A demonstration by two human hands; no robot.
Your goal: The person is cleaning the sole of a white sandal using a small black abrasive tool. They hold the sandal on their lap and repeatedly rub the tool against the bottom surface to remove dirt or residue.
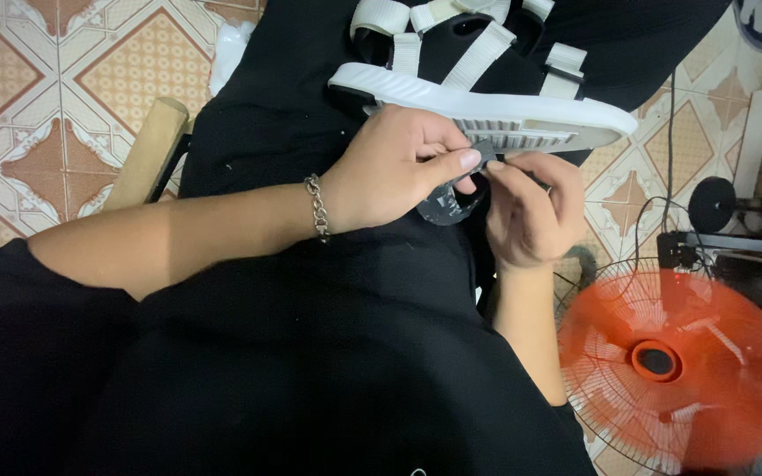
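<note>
A white-soled sandal [522, 110] with white straps [478, 53] rests on my lap, sole edge toward me. My left hand [399, 167], with a silver chain bracelet [317, 207] at the wrist, pinches a small dark grey piece [447, 204] just below the sole. My right hand [531, 211] grips the same dark piece from the other side, fingers curled. Both hands meet close under the sandal's ribbed sole edge. Black clothing covers my lap and arms' surroundings.
An orange fan [676, 361] with a wire guard spins at lower right on the patterned tile floor [63, 97]. A wooden handle [147, 150] lies at left. A black cable [668, 176] and dark equipment [725, 220] stand at right.
</note>
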